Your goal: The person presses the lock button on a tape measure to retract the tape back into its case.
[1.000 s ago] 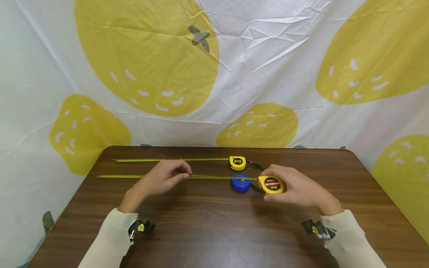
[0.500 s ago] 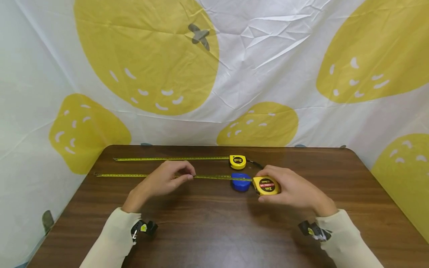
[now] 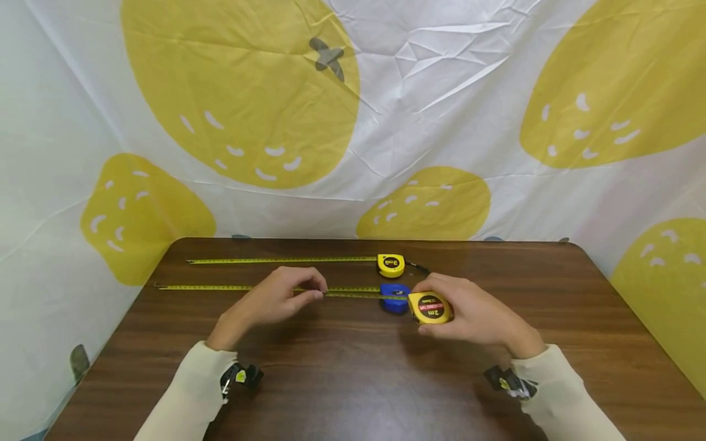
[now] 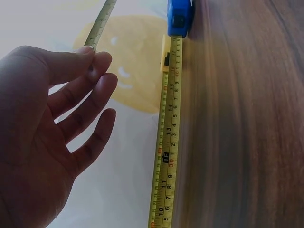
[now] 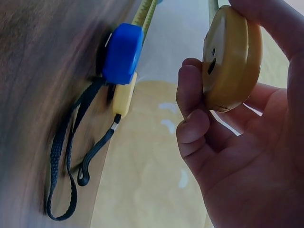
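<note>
My right hand (image 3: pixel 469 306) grips a yellow tape measure (image 3: pixel 430 307) marked 2m, held up in front of a blue tape measure (image 3: pixel 393 300). A short length of its blade (image 3: pixel 358 296) runs left to my left hand (image 3: pixel 281 297). There my thumb and index finger pinch the blade's end; the other fingers are spread loosely in the left wrist view. The blue tape measure lies on the table with its blade (image 4: pixel 166 156) drawn out to the left, passing behind my left hand. Farther back lies another yellow tape measure (image 3: pixel 390 266), its blade (image 3: pixel 248 261) also extended left.
A brown wood-grain table (image 3: pixel 353 380) spans the view. Black wrist straps (image 5: pixel 59 161) trail from the lying tape measures. Behind the table hangs a white cloth (image 3: pixel 430 110) with yellow fruit prints.
My right hand has moved left with the yellow 2m tape measure, now overlapping the blue one's right edge. My left hand has shifted slightly right, so the exposed blade between them is shorter.
</note>
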Available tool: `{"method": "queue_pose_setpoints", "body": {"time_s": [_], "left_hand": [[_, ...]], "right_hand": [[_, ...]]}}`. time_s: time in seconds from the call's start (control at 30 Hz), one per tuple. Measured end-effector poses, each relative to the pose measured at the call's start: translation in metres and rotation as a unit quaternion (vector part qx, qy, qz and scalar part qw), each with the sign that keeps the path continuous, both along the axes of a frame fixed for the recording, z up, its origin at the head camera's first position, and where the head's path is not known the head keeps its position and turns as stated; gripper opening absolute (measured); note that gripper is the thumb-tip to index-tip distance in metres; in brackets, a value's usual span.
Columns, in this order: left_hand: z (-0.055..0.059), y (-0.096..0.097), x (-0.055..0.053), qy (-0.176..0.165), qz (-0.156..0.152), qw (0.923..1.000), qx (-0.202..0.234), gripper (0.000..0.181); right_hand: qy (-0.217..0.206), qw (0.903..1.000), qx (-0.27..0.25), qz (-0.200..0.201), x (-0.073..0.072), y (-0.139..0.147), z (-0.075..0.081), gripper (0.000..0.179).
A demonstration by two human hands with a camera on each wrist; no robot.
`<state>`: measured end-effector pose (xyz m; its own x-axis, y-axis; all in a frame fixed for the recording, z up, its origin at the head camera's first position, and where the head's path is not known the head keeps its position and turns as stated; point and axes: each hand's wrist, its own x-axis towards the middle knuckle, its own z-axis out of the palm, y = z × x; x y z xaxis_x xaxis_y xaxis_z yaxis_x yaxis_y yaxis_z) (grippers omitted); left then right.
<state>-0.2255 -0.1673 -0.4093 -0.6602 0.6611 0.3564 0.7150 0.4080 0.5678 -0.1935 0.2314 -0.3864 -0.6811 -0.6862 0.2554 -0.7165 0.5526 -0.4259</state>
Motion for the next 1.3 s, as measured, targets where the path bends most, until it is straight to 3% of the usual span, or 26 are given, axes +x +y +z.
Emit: {"method": "queue_pose_setpoints", "body": {"time_s": [0.6,0.83,1.3], "left_hand": [[-0.001,0.006,0.002,0.008,-0.026,0.9996,0.006,0.006],[-0.004,0.014,0.003,0.016,-0.045,0.9989,0.002,0.007],[-0.008,0.034,0.011,0.031,-0.049,0.9981,0.019,0.005]], "right_hand": [[0.006,0.9996,-0.024,0.011,0.004,-0.014,-0.004,0.053],[0.008,0.9995,-0.029,0.01,0.007,-0.021,-0.007,0.053],[0.028,0.9975,-0.062,0.02,0.012,-0.039,-0.018,0.057]]}}
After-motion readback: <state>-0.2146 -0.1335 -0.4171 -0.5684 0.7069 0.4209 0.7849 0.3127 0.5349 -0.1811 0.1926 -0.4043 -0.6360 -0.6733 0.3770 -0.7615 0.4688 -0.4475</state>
